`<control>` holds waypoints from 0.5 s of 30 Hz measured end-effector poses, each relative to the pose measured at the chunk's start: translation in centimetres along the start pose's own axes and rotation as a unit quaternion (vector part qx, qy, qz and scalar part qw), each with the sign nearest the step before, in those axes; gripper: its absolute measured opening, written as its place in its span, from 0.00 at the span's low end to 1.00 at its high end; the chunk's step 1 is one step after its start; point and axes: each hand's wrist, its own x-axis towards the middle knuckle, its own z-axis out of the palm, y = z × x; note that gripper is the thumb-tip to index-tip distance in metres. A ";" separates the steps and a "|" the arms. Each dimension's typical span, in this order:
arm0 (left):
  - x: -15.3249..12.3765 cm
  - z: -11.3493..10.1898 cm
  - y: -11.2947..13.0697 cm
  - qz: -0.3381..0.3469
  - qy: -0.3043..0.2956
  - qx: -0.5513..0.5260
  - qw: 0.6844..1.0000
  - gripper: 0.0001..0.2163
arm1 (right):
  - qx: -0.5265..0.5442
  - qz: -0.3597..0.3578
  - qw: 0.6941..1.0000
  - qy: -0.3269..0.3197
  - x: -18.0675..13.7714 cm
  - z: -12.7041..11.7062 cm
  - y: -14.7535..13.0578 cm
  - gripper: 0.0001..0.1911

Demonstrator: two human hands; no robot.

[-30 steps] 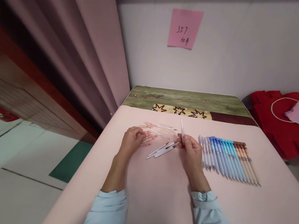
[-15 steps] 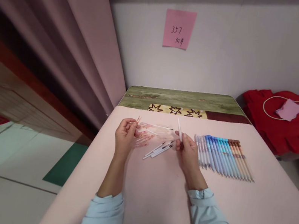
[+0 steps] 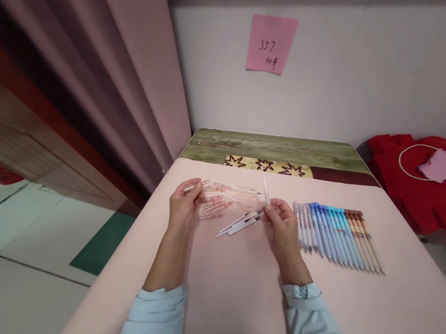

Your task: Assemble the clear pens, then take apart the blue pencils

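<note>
Holds in the right hand [image 3: 283, 223], with fingers curled nearly closed, a slim white plastic stick [image 3: 265, 188], gripped by its lower end and tilted upward beyond the fingertips. Pinches in the left hand [image 3: 185, 203], between thumb and bent fingers, a thin clear plastic piece with pinkish marks [image 3: 205, 182]; cannot tell its full length. Just right of the left hand, loose pink-speckled clear plastic tubes [image 3: 215, 207]; between both hands, white plastic rods with dark tips [image 3: 241, 223]; just right of the right hand, a row of lilac, blue and brown pens [image 3: 342, 237]. Probably light, stiff and smooth, apt to roll or slip; possibly brittle if squeezed hard. Best taken mid-length with thumb and fingertips, clear of dark tips.
</note>
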 end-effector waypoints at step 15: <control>-1.7 2.2 -1.6 -0.080 -0.087 -0.024 0.993 0.18 | -0.070 -0.001 0.993 -0.093 -0.5 -0.2 0.5 0.12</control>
